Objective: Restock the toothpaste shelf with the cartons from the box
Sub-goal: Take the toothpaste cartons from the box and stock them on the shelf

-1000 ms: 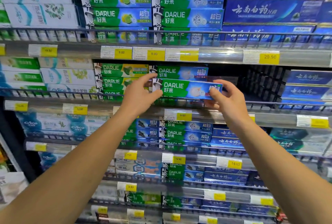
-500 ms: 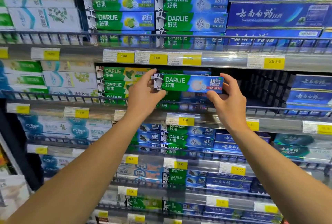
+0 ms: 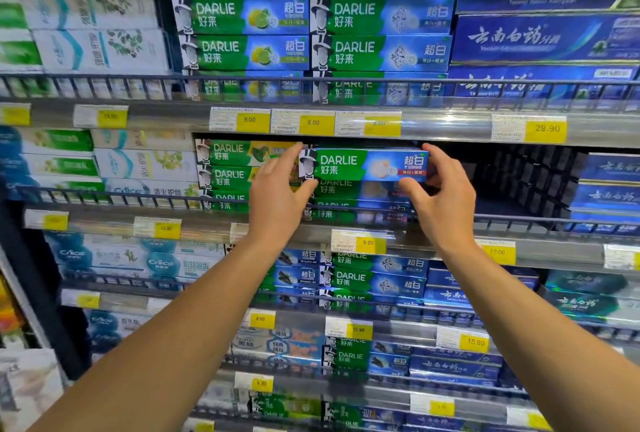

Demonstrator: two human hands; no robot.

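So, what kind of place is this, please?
Most likely a supermarket toothpaste aisle: tiered shelves packed with toothpaste cartons, yellow price tags on the rails, and both hands setting a Darlie carton on a stack.

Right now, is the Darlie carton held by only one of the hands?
No, the left hand and right hand each grip one end of the Darlie carton.
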